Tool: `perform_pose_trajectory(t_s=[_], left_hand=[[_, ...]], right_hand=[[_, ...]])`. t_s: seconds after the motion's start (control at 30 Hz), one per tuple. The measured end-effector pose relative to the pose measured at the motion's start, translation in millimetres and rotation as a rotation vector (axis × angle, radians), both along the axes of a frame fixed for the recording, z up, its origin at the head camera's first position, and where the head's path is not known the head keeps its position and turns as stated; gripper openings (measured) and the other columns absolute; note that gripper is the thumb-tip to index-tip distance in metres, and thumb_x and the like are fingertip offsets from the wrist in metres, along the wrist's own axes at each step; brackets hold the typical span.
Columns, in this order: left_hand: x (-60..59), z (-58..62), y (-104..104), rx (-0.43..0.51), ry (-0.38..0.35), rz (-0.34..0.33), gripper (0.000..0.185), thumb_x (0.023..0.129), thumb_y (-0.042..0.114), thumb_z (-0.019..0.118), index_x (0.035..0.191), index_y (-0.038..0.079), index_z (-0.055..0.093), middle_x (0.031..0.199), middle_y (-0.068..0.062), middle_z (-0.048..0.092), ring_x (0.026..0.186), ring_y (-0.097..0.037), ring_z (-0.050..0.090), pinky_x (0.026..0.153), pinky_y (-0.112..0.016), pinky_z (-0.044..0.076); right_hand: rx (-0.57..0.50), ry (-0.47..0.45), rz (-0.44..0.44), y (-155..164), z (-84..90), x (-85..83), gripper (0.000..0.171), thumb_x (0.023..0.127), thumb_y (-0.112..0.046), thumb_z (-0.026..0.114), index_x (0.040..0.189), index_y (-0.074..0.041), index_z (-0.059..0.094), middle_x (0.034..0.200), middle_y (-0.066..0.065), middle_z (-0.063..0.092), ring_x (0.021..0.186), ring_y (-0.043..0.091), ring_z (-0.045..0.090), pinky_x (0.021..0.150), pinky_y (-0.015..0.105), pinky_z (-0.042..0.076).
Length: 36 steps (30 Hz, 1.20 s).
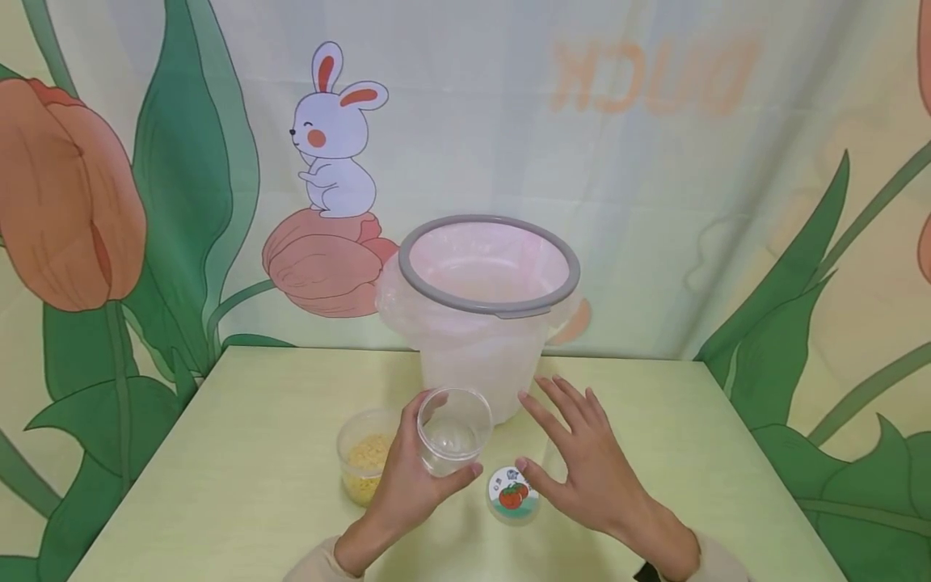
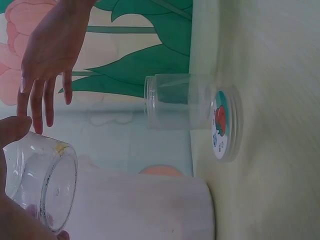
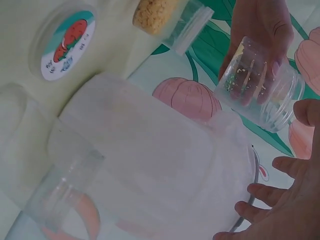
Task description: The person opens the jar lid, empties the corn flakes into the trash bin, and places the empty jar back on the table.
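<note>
My left hand (image 1: 418, 477) grips a clear plastic jar (image 1: 455, 428) by its side, its round mouth uncovered. Small yellowish bits cling inside the jar (image 3: 250, 85) in the right wrist view. To its right my right hand (image 1: 596, 469) is held up with fingers spread and nothing in it. Between the hands, a round lid with a tomato picture (image 1: 513, 495) lies on the table. Left of my left hand stands a clear tub of yellow flakes (image 1: 367, 457), partly covered by that hand. A second clear jar (image 2: 172, 102) stands upright beyond the lid, mostly hidden behind my right hand in the head view.
A whitish bin (image 1: 473, 356) with a grey ring rim (image 1: 489, 305) and a plastic liner stands at the back of the pale green table (image 1: 276, 420). Behind it hangs a curtain (image 1: 640, 202) printed with tulips and a rabbit.
</note>
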State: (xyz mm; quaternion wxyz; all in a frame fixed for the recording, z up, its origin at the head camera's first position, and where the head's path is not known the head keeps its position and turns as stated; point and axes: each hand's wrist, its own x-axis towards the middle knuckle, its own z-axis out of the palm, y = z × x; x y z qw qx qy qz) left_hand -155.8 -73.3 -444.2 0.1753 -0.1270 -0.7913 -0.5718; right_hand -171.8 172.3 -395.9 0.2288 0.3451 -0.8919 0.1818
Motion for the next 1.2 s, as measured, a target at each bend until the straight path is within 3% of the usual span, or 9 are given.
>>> perform_pose_trajectory(t_s=[0.5,0.8,1.2], left_hand=[[6.2,-29.9,6,-0.048,-0.123,-0.001,0.103,0.066,0.034,0.09,0.148,0.021,0.03,0.14,-0.003,0.05,0.122,-0.027,0.054,0.101,-0.05,0.044],[2.9,-46.5,8,-0.062,-0.19,-0.051,0.102,0.067,0.036,0.089,0.147,0.021,0.029,0.142,-0.006,0.05,0.126,-0.032,0.052,0.101,-0.053,0.043],[-5.3,-62.7,10,-0.112,-0.246,-0.035,0.1,0.064,0.031,0.091,0.144,0.019,0.032,0.142,-0.012,0.05,0.129,-0.034,0.05,0.104,-0.053,0.042]], right_hand=[[0.068,-0.024,0.004,7,-21.4,9.6,0.071,0.088,-0.045,0.065,0.152,-0.029,0.037,0.159,0.001,0.033,0.145,0.029,0.032,0.113,0.066,0.025],[0.086,-0.014,-0.006,10,-32.5,12.0,0.074,0.088,-0.048,0.066,0.153,-0.031,0.034,0.159,0.0,0.033,0.144,0.028,0.035,0.113,0.062,0.025],[0.101,-0.057,0.007,11,-41.3,13.3,0.074,0.087,-0.045,0.067,0.153,-0.03,0.035,0.16,0.001,0.032,0.145,0.029,0.034,0.112,0.065,0.025]])
